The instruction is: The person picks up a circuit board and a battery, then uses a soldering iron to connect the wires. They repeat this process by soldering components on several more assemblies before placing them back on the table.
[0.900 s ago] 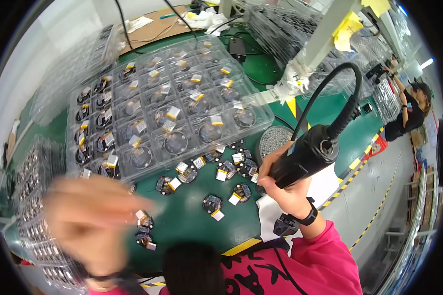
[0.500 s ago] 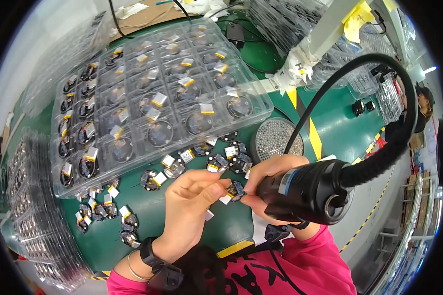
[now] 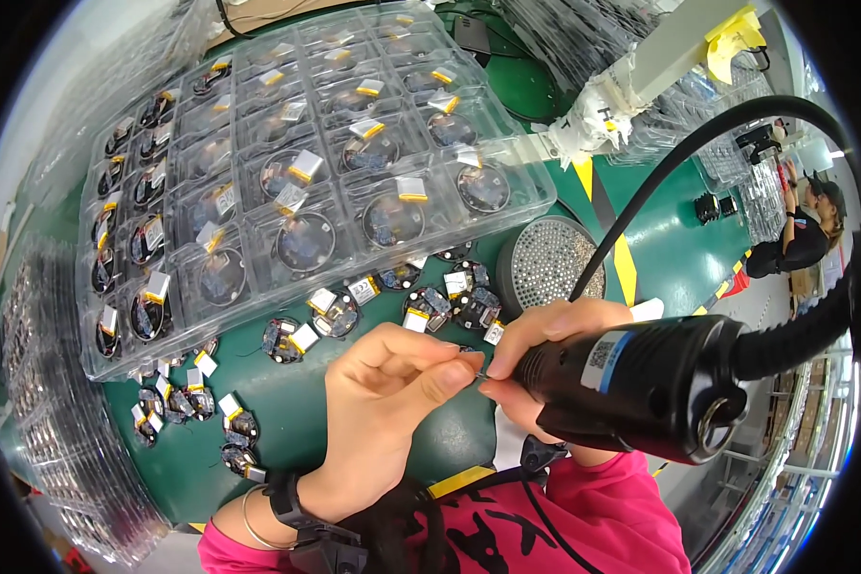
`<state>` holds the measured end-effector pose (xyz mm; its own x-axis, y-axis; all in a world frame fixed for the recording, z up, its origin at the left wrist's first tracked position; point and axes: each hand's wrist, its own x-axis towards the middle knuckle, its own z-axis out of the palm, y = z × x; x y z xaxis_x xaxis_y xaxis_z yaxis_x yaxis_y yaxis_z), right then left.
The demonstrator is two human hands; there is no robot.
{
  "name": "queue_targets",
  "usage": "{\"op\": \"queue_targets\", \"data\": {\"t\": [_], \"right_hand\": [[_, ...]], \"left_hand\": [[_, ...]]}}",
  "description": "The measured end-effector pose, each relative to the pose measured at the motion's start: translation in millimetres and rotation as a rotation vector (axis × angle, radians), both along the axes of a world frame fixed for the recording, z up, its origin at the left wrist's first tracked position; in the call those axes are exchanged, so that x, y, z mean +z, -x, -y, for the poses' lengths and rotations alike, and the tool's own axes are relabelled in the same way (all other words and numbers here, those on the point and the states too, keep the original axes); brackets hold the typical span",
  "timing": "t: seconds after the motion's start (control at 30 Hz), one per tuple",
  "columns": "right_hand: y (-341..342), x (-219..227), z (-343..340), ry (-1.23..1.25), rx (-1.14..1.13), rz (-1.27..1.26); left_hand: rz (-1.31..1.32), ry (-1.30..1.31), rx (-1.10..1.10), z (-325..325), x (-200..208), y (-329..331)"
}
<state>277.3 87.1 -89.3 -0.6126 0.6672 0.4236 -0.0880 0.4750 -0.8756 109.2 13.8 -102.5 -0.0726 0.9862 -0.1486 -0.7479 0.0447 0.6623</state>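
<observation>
My right hand [image 3: 536, 349] is closed round the front end of a black electric screwdriver [image 3: 631, 378], which lies nearly level with its thick cable looping up behind. My left hand [image 3: 397, 387] is closed in a pinch right at the screwdriver's tip. A tiny shiny bit shows between the fingers of both hands, too small to name. Beyond my fingertips, several round black circuit boards [image 3: 473, 308] with silver-and-yellow battery cells lie on the green table [image 3: 287, 411]. A round metal dish [image 3: 536, 258] of small metal pieces stands just beyond the screwdriver.
A large clear plastic tray [image 3: 344, 249] with boards in its compartments fills the far left. Stacked trays [image 3: 67, 421] stand at the left edge. More boards [image 3: 239, 430] lie in front of the tray. A taped post [image 3: 607, 105] rises at the back right. Another person [image 3: 804, 230] is far right.
The circuit board seen between my hands is no longer visible there. My left fingertips have moved right, up against the screwdriver's tip. The whole view has shifted slightly.
</observation>
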Motion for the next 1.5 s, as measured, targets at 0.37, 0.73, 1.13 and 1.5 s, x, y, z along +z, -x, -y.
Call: {"op": "queue_targets", "data": {"t": [0.37,0.73,1.13,1.5], "right_hand": [[7.7,0.5,5.2,-0.030,0.000,-0.056],[2.0,-1.6,-2.2,-0.068,0.050,-0.029],[-1.6,-11.5,-2.4,0.105,-0.137,-0.190],[-4.6,-9.5,-7.2,0.088,-0.017,-0.127]], "left_hand": [[-0.035,0.046,-0.018,1.7,5.0,-1.9],[0.102,0.018,-0.049,6.1,0.6,-1.2],[-0.955,-0.440,0.221,-12.9,15.0,19.7],[-1.642,-0.914,0.435,-18.4,17.6,22.6]]}}
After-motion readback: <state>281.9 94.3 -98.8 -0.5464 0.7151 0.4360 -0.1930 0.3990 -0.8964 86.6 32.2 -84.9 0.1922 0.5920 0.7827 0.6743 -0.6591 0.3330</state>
